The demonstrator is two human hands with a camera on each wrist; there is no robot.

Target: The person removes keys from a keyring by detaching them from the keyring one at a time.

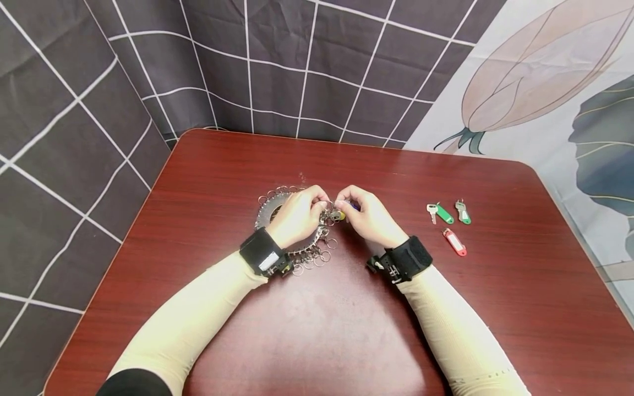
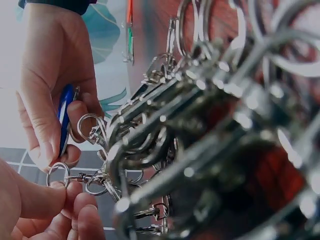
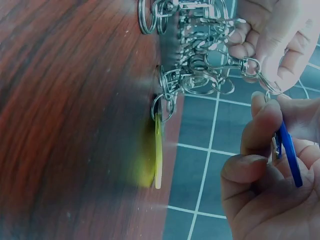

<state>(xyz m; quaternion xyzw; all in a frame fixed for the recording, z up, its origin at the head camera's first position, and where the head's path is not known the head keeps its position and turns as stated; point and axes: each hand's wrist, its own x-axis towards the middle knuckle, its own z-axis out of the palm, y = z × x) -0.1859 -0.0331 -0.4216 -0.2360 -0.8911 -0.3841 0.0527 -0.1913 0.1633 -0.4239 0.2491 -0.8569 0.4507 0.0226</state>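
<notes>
Left hand (image 1: 299, 216) first: in the head view we see it curled over the near-right rim of the metal key organiser (image 1: 277, 212), a disc fringed with split rings lying flat on the red-brown surface (image 1: 317, 330), fingers pinching at the rings. Our right hand (image 1: 369, 217) meets it fingertip to fingertip just to the right, clamped on a blue key tag (image 1: 354, 205), with a yellow tag (image 1: 339, 215) hanging between the two hands. Well apart to the right lie two green tagged keys (image 1: 444, 213) and a red tag (image 1: 454, 242). From the left wrist camera we see our left fingers (image 2: 55, 200) pinching one small split ring (image 2: 58, 173) on its swivel clip, while the right hand's blue tag (image 2: 64, 117) stands almost upright just above and beside that ring, its long axis running up and down. From the right wrist camera, the blue tag (image 3: 290, 155) sits edge-on between thumb and fingers, its upper end just below the ring held by the left hand (image 3: 277, 35); the yellow tag (image 3: 157, 150) dangles from the cluster, already clipped on.
</notes>
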